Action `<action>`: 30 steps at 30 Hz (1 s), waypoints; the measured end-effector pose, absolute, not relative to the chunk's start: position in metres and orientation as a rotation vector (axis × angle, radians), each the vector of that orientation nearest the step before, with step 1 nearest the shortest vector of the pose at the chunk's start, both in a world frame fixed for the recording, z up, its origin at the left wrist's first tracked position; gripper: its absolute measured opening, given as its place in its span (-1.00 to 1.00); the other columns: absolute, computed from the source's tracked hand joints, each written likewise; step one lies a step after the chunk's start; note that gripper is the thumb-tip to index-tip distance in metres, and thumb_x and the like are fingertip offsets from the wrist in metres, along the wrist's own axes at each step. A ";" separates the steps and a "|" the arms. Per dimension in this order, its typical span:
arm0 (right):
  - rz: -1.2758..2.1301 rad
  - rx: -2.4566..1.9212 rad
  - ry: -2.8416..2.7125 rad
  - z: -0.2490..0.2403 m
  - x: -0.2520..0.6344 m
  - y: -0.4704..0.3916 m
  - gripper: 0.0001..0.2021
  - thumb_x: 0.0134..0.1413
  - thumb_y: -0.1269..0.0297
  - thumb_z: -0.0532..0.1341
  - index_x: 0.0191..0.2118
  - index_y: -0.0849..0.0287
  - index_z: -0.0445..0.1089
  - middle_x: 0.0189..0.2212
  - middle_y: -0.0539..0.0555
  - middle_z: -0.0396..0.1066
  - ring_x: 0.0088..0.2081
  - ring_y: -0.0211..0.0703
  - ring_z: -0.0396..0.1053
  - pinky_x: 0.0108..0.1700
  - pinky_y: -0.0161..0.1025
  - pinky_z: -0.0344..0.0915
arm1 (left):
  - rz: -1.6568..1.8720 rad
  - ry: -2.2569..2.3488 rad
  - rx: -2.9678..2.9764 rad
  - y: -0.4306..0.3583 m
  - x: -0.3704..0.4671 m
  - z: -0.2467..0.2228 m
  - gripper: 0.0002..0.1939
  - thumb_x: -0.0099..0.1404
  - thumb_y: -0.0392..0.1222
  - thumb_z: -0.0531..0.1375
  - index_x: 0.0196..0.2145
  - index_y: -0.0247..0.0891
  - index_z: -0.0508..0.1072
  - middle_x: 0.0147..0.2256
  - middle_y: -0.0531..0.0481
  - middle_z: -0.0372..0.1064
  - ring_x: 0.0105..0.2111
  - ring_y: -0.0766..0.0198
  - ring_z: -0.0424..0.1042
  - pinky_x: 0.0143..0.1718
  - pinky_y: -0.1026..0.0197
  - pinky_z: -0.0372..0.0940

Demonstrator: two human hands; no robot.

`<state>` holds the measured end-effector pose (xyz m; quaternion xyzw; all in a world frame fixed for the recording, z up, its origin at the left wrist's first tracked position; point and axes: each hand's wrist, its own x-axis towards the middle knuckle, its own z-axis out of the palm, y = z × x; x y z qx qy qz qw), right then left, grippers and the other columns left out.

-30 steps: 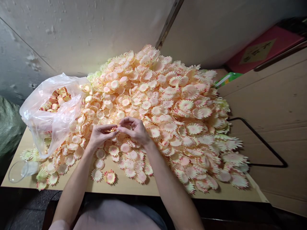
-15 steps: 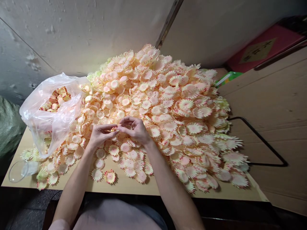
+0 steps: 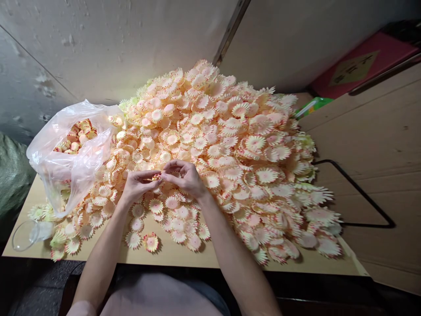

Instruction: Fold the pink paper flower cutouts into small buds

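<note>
Between my two hands is a small yellow-and-red artificial flower piece (image 3: 156,177), partly covered by the fingers. My left hand (image 3: 138,184) is closed on it from the left, thumb and fingers pinching. From the right, my right hand (image 3: 184,179) pinches at the same piece with thumb and forefinger. Around and beneath both hands spreads a large heap of cream-and-pink artificial flower petals (image 3: 230,145), flat rounds with toothed edges. One single petal round with redder tips (image 3: 151,242) lies on the table in front of my forearms.
A translucent plastic bag (image 3: 79,171) at the left holds several curled flower pieces (image 3: 75,139). A clear cup (image 3: 25,235) lies near the table's left corner. To the right are a black metal bar (image 3: 362,193) and a cardboard panel (image 3: 378,145). A wall (image 3: 108,48) stands behind the heap.
</note>
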<state>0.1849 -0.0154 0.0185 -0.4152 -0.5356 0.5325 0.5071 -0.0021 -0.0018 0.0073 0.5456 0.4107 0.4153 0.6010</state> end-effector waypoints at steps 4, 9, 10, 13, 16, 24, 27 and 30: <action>1.288 -1.007 -1.305 0.019 0.185 -0.016 -0.75 -0.15 0.24 0.43 -0.31 0.18 0.45 -0.42 0.03 0.51 -0.36 -0.20 0.47 -0.25 -0.23 0.40 | 0.955 0.958 1.284 -0.002 -0.003 0.006 -0.56 -0.09 -0.11 0.46 -0.22 -0.33 0.62 -0.29 -0.15 0.60 -0.38 0.17 0.57 -0.31 0.21 0.49; 1.287 -1.009 -1.302 0.021 0.185 -0.016 -0.75 -0.17 0.24 0.43 -0.32 0.18 0.45 -0.42 0.03 0.50 -0.37 -0.20 0.47 -0.26 -0.24 0.40 | 0.959 0.941 1.296 -0.001 -0.003 0.004 -0.58 -0.07 -0.13 0.46 -0.21 -0.31 0.62 -0.29 -0.13 0.60 -0.38 0.18 0.57 -0.30 0.23 0.49; 1.287 -1.010 -1.297 0.021 0.185 -0.016 -0.75 -0.17 0.25 0.44 -0.33 0.18 0.45 -0.41 0.03 0.50 -0.37 -0.20 0.47 -0.26 -0.24 0.40 | 0.956 0.942 1.299 -0.001 -0.003 0.004 -0.58 -0.07 -0.13 0.46 -0.21 -0.31 0.62 -0.29 -0.13 0.60 -0.37 0.18 0.58 -0.30 0.23 0.49; 1.288 -1.010 -1.288 0.021 0.185 -0.015 -0.75 -0.19 0.25 0.44 -0.34 0.17 0.45 -0.41 0.02 0.50 -0.37 -0.20 0.47 -0.27 -0.24 0.41 | 0.954 0.949 1.301 -0.001 -0.003 0.003 -0.57 -0.07 -0.12 0.46 -0.21 -0.32 0.62 -0.29 -0.14 0.60 -0.37 0.16 0.58 -0.30 0.21 0.50; 1.282 -1.023 -1.301 0.020 0.185 -0.014 -0.75 -0.18 0.25 0.43 -0.33 0.18 0.45 -0.42 0.02 0.50 -0.38 -0.20 0.47 -0.28 -0.24 0.42 | 0.947 0.947 1.279 -0.001 -0.004 0.003 -0.56 -0.08 -0.12 0.46 -0.21 -0.33 0.62 -0.28 -0.14 0.60 -0.36 0.15 0.58 -0.30 0.20 0.50; 1.252 -1.055 -1.298 0.017 0.185 -0.014 -0.75 -0.18 0.25 0.42 -0.32 0.19 0.44 -0.45 0.02 0.50 -0.42 -0.23 0.45 -0.32 -0.27 0.41 | 0.944 0.943 1.209 -0.002 -0.002 0.005 -0.57 -0.12 -0.18 0.47 -0.24 -0.34 0.62 -0.35 -0.12 0.60 -0.42 0.20 0.57 -0.36 0.25 0.49; 1.231 -1.078 -1.259 0.019 0.185 -0.014 -0.73 -0.22 0.24 0.43 -0.36 0.19 0.42 -0.48 0.00 0.47 -0.44 -0.25 0.42 -0.34 -0.29 0.38 | 0.961 0.954 1.207 -0.002 -0.002 0.006 -0.57 -0.15 -0.20 0.48 -0.26 -0.34 0.63 -0.34 -0.12 0.60 -0.44 0.21 0.56 -0.38 0.25 0.49; 1.216 -1.073 -1.208 0.019 0.184 -0.013 -0.72 -0.26 0.23 0.45 -0.39 0.18 0.41 -0.49 -0.02 0.44 -0.44 -0.27 0.39 -0.34 -0.30 0.37 | 0.981 0.936 1.202 -0.002 -0.003 0.008 -0.57 -0.16 -0.21 0.49 -0.26 -0.32 0.63 -0.35 -0.11 0.60 -0.46 0.23 0.55 -0.40 0.26 0.49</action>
